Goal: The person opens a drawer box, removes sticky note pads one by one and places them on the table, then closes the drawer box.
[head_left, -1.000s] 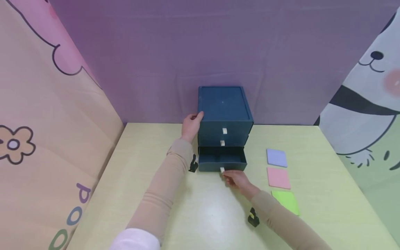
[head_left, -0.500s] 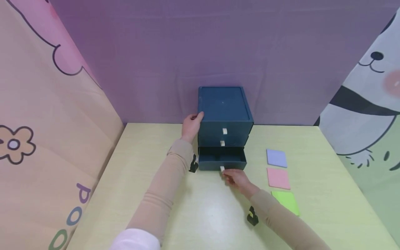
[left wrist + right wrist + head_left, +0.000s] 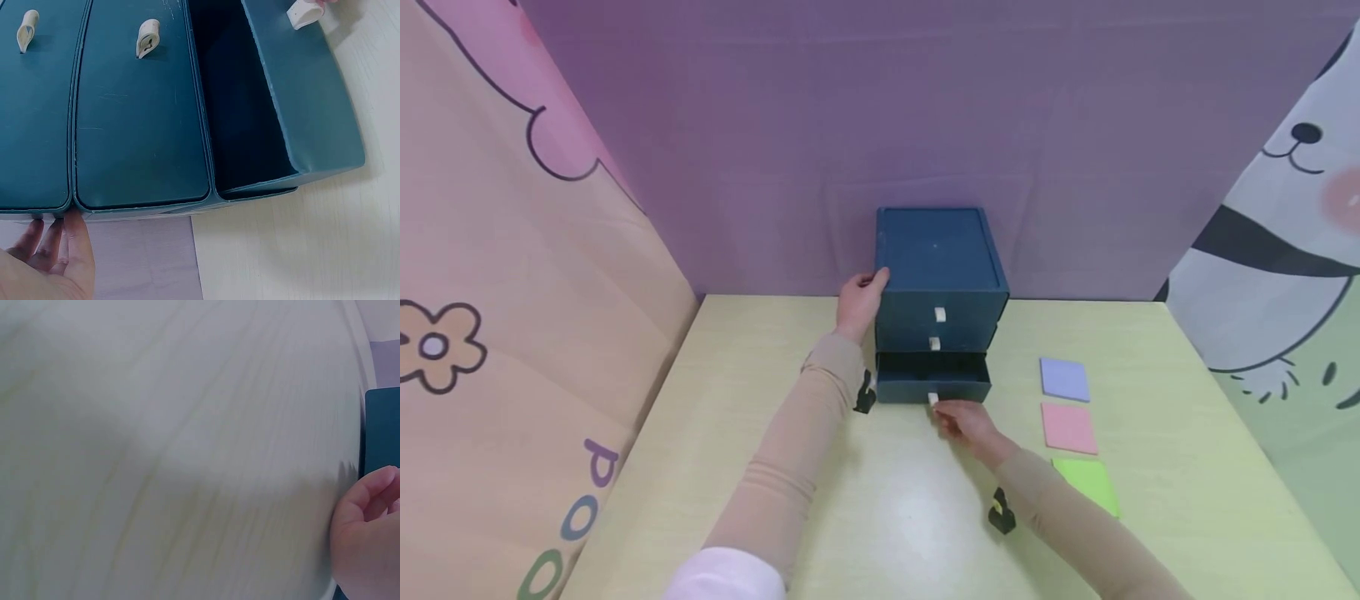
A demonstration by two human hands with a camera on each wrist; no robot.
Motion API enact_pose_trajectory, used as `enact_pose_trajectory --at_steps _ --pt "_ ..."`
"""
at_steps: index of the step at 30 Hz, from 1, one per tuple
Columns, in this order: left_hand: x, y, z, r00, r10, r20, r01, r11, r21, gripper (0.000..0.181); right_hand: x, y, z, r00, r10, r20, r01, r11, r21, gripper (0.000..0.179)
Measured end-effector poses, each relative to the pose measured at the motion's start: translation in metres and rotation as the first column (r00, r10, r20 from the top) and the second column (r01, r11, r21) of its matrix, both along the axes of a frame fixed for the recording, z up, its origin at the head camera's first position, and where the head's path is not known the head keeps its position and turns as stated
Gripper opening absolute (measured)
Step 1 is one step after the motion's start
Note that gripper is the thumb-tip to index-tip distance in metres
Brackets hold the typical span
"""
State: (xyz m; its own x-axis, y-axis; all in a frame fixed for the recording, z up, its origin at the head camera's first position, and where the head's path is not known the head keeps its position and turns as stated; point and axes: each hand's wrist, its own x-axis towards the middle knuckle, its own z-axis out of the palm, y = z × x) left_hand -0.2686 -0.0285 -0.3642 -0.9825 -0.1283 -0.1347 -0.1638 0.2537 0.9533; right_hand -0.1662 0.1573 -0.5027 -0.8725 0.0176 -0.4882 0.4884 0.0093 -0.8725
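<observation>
A dark blue three-drawer cabinet (image 3: 936,250) stands against the back cloth. Its bottom drawer (image 3: 898,392) is partly pulled out, and its inside looks dark and bare in the left wrist view. The two upper drawers are closed, each with a white pull tab. My left hand (image 3: 857,307) steadies the cabinet's left side near the upper front edge. In the left wrist view, the fingertips of that hand press straight against the side wall. My right hand (image 3: 967,427) pinches the white pull tab (image 3: 933,399) of the bottom drawer between thumb and finger.
Right of the cabinet, a blue square pad (image 3: 1064,379), a pink one (image 3: 1069,427) and a green one (image 3: 1086,483) lie in a column on the pale wooden table (image 3: 745,358). A purple cloth (image 3: 925,108) hangs behind; printed cloths flank both sides.
The bottom drawer has slid slightly inward, and my right hand at its tab has moved forward with it. My left hand stays in place.
</observation>
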Motion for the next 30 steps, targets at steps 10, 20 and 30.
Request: enact_pose_trajectory --at_steps 10,20,30 --pt "0.001 0.000 0.001 1.000 0.000 -0.002 0.000 1.000 0.007 0.059 -0.006 -0.004 0.003 0.999 -0.036 -0.011 0.036 0.999 -0.030 0.030" --pt "0.000 0.001 0.000 1.000 -0.008 -0.011 0.008 1.000 -0.001 0.057 -0.013 -0.004 0.002 0.998 -0.063 -0.024 0.063 0.998 -0.009 0.030" --pt "-0.001 0.001 0.000 1.000 0.011 -0.017 -0.011 1.000 0.001 0.057 -0.018 -0.006 0.001 0.995 -0.089 -0.038 0.088 0.996 -0.020 0.032"
